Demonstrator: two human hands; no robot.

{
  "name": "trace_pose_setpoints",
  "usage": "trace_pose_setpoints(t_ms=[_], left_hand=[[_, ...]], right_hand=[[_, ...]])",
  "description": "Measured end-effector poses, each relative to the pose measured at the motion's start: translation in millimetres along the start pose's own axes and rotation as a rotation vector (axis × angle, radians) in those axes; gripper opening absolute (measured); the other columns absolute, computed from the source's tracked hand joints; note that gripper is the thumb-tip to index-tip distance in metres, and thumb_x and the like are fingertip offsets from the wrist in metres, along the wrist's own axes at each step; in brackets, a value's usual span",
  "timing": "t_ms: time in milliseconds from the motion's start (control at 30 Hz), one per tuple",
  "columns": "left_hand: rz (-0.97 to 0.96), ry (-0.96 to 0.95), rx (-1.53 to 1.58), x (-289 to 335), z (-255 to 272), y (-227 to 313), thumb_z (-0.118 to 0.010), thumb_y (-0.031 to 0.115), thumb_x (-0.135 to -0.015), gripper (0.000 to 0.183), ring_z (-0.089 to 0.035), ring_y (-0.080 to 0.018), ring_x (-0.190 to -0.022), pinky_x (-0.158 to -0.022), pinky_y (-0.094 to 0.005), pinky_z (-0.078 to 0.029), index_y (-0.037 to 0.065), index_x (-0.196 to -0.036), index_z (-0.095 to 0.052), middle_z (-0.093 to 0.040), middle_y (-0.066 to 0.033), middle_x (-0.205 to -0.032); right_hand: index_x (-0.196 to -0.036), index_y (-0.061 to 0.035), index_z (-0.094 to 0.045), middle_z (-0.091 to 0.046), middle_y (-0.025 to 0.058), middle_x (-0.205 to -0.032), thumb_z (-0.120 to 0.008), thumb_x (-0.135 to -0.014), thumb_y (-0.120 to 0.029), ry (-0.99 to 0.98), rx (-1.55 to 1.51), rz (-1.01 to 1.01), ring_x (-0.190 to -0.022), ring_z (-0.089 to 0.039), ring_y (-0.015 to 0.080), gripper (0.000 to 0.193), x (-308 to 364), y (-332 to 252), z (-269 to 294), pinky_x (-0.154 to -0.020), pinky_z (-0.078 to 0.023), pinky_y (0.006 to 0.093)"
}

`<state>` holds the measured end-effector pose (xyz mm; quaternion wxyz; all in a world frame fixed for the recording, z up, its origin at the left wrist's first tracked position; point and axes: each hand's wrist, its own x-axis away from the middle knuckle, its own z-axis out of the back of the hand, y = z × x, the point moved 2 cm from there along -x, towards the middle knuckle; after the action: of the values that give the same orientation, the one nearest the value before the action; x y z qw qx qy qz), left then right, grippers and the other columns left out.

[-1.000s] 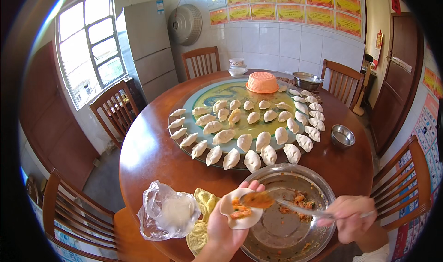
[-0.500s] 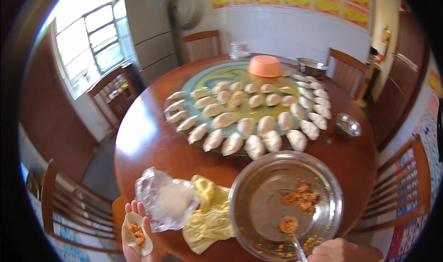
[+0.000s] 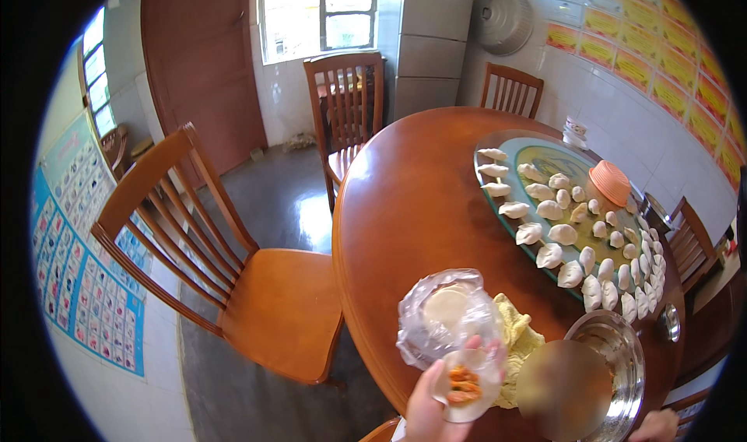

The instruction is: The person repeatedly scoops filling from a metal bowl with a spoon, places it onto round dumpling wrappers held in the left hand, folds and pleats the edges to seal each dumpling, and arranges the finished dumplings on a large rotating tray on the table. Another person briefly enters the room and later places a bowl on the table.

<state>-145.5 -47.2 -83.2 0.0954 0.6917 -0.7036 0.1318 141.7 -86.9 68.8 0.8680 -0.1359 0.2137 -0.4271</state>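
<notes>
In my left hand (image 3: 424, 411) lies a round dumpling wrapper (image 3: 484, 399), with a mound of orange filling (image 3: 464, 387) in its middle. Just beyond it, a clear plastic bag (image 3: 412, 337) holds pale round wrappers (image 3: 446, 308). A crumpled yellow cloth or bag (image 3: 515, 331) rests between that bag and the large steel bowl (image 3: 634, 384). A round smear hides much of the bowl's left part. My right hand (image 3: 656, 426) is at the lower right by the bowl, its fingers blurred; no spoon shows there.
Rows of shaped dumplings (image 3: 569, 274) cover the turntable (image 3: 498, 197) on the wooden round table (image 3: 412, 208). An orange basket (image 3: 609, 182) sits among them, upside down. A small metal bowl (image 3: 669, 323) stands at the right. A wooden chair (image 3: 288, 294) is at the left.
The view has swung left, bringing the chair and floor into sight. My right hand has drawn to the bowl's right side; the spoon seen in it before is no longer visible. My left hand still bears the filled wrapper.
</notes>
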Motion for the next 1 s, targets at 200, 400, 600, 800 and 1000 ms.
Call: trace_pose_setpoints(t_ms=[200,400,600,800,1000], left_hand=[[0.077,-0.282,-0.006,34.6,-21.0,-27.6,-0.031,0.028,-0.093,0.050,-0.035,-0.0287,-0.126,-0.106,-0.0382,-0.025,-0.003,-0.132,-0.034,-0.038,-0.0167,-0.135],[0.399,-0.225,0.070,51.6,-39.0,-44.9,-0.031,0.026,-0.094,0.050,-0.038,-0.0297,-0.124,-0.105,-0.0378,-0.028,-0.005,-0.132,-0.031,-0.034,-0.0212,-0.136],[0.400,-0.213,0.014,43.3,-59.3,-55.8,-0.036,0.028,-0.093,0.052,-0.036,-0.0315,-0.125,-0.101,-0.0416,-0.035,-0.005,-0.132,-0.028,-0.035,-0.0205,-0.136],[0.319,-0.218,-0.154,40.3,-74.8,-78.4,-0.035,0.026,-0.093,0.051,-0.032,-0.0329,-0.127,-0.101,-0.0447,-0.035,-0.005,-0.132,-0.028,-0.031,-0.0207,-0.138],[0.407,-0.181,0.042,17.4,-81.0,-104.3,-0.027,0.025,-0.094,0.042,-0.034,-0.0361,-0.125,-0.098,-0.0530,-0.035,0.003,-0.129,-0.033,-0.035,-0.0203,-0.134]], right_hand=[[-0.101,0.0009,-0.052,-0.057,0.0121,-0.095,-0.047,-0.085,-0.005,0.464,0.280,-0.349,-0.087,-0.058,0.0175,0.018,-11.9,173.6,25.5,-0.074,-0.044,0.0291],[-0.103,-0.0075,-0.057,-0.062,0.0100,-0.102,-0.048,-0.087,-0.027,0.530,0.852,-0.601,-0.098,-0.057,0.0258,0.027,14.5,321.4,33.4,-0.083,-0.039,0.0399],[-0.102,-0.0085,-0.060,-0.060,0.0115,-0.102,-0.038,-0.092,-0.031,0.318,0.786,-0.701,-0.104,-0.050,0.0270,0.033,32.4,350.9,35.5,-0.092,-0.028,0.0422],[-0.095,-0.0098,-0.061,-0.062,0.0096,-0.096,-0.039,-0.091,-0.034,0.269,0.652,-0.763,-0.100,-0.051,0.0251,0.033,26.2,348.4,37.2,-0.087,-0.028,0.0419],[-0.096,-0.0072,-0.057,-0.062,0.0063,-0.091,-0.045,-0.091,-0.029,0.658,0.559,-0.611,-0.093,-0.053,0.0237,0.025,-1.8,274.1,50.1,-0.087,-0.030,0.0376]])
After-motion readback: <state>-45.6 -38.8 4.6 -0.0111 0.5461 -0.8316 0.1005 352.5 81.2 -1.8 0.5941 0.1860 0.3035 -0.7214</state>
